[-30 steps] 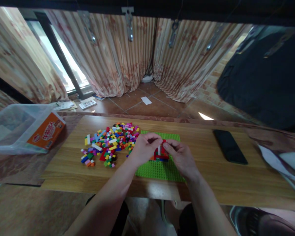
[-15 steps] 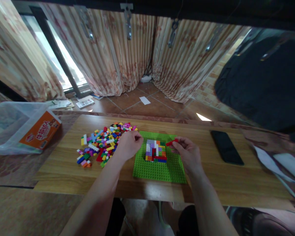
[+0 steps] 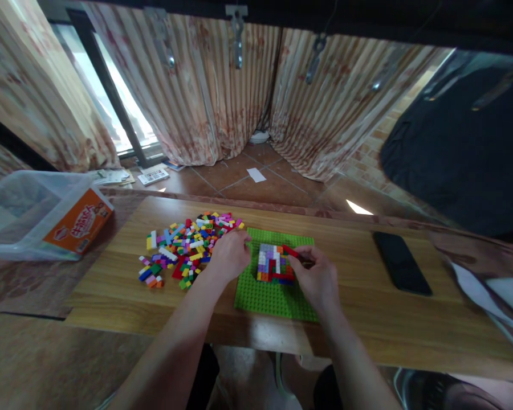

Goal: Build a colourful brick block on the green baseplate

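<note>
A green baseplate (image 3: 273, 296) lies on the wooden table and carries a small block of coloured bricks (image 3: 275, 263). My right hand (image 3: 317, 279) pinches a red brick (image 3: 289, 250) at the upper right corner of that block. Resting curled at the baseplate's left edge, my left hand (image 3: 231, 254) lies beside a pile of loose coloured bricks (image 3: 188, 246); I cannot see whether it holds anything.
A black phone (image 3: 402, 262) lies on the table (image 3: 367, 319) to the right. A clear plastic bin (image 3: 21, 213) with an orange box (image 3: 77, 222) sits at the left. Striped curtains hang behind, and a dark garment is at the upper right.
Both hands came off the brick block a second ago. My right hand took a red brick aside and now brings it back to the block. My left hand stays at the plate's left edge.
</note>
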`<state>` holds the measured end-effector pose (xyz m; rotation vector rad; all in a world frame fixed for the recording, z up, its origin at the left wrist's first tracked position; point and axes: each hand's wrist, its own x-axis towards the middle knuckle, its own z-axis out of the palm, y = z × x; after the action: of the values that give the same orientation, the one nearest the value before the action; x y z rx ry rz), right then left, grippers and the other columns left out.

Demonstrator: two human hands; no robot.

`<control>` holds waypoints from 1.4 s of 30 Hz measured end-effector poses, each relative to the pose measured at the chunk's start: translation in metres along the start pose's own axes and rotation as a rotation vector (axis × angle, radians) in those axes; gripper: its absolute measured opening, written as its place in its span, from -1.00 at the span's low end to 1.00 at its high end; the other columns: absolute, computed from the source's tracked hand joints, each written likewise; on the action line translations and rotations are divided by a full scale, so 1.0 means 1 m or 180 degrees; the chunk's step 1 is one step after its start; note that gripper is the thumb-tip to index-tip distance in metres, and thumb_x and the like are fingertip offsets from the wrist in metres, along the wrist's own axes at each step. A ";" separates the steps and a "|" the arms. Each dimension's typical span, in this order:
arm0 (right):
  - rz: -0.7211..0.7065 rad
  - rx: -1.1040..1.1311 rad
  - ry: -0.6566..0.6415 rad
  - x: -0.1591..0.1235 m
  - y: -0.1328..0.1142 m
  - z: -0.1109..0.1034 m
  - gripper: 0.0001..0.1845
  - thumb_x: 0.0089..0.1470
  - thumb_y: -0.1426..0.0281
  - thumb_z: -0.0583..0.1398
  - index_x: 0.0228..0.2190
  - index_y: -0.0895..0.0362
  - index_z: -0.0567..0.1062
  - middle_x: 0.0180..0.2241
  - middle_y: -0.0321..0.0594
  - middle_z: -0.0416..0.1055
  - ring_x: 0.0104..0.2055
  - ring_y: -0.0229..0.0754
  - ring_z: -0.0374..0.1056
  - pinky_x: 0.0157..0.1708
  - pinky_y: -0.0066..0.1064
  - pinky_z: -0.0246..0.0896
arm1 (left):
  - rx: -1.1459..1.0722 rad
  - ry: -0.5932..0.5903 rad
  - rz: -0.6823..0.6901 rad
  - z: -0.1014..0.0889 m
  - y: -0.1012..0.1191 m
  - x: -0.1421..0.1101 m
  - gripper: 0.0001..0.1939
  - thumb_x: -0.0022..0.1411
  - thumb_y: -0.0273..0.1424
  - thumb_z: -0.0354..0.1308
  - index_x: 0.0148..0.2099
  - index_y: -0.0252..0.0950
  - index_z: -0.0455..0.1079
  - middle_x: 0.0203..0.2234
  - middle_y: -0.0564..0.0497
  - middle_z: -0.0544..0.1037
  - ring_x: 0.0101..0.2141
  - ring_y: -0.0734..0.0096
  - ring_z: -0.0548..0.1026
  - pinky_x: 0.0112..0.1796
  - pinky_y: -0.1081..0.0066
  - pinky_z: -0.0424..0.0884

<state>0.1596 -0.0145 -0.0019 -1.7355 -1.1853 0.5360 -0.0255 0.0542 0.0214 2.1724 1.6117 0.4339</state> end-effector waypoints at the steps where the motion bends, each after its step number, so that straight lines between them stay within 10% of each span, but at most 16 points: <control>1: -0.0013 -0.0062 0.0002 -0.002 0.000 -0.001 -0.77 -0.09 0.18 0.27 -0.44 0.08 0.48 -0.48 -0.21 0.53 -0.47 -0.15 0.41 -0.44 -0.35 0.29 | -0.0067 0.0039 0.0046 0.000 0.001 0.000 -0.67 0.14 -0.58 0.01 -0.12 -0.30 0.53 -0.19 -0.13 0.61 -0.16 0.17 0.55 -0.09 0.27 0.41; 11: -0.0359 -0.0585 -0.0312 -0.014 0.001 0.001 -0.77 -0.01 0.25 0.21 -0.28 0.08 0.48 -0.34 -0.20 0.52 -0.38 -0.14 0.38 -0.31 -0.30 0.27 | -0.1010 -0.0157 0.0785 0.021 0.028 -0.002 -0.54 0.21 -0.58 -0.06 0.14 -0.35 0.36 -0.01 -0.13 0.55 0.02 0.23 0.47 0.08 0.25 0.35; 27: -0.0329 -0.0463 -0.0167 0.000 0.009 -0.008 -0.60 0.03 0.16 0.18 -0.17 0.15 0.54 -0.22 -0.07 0.52 -0.26 -0.07 0.41 -0.24 -0.21 0.32 | -0.0959 -0.0338 0.0804 0.025 0.033 -0.002 -0.48 0.20 -0.63 -0.08 0.20 -0.40 0.29 -0.01 -0.14 0.55 0.05 0.25 0.44 0.11 0.24 0.34; 33: -0.0841 -0.0405 -0.0927 0.014 0.023 -0.011 -0.47 0.09 0.17 0.18 0.07 0.10 0.41 0.07 -0.02 0.38 0.12 0.05 0.27 0.08 -0.02 0.17 | -0.0882 -0.0411 0.0760 0.024 0.032 -0.002 -0.47 0.20 -0.62 -0.08 0.23 -0.43 0.25 0.00 -0.19 0.53 0.02 0.24 0.47 0.10 0.25 0.34; 42: -0.1112 -0.0661 -0.1271 0.014 0.028 -0.014 -0.54 0.15 0.17 0.15 0.04 0.06 0.43 0.11 -0.04 0.33 0.19 0.03 0.20 0.19 0.02 0.07 | -0.0738 -0.0461 0.0720 0.025 0.032 -0.002 -0.50 0.23 -0.60 -0.08 0.22 -0.40 0.25 0.01 -0.18 0.52 0.02 0.23 0.46 0.09 0.21 0.35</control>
<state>0.1898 -0.0114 -0.0176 -1.5794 -1.8410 0.5760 0.0125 0.0403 0.0154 2.1600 1.1824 0.4903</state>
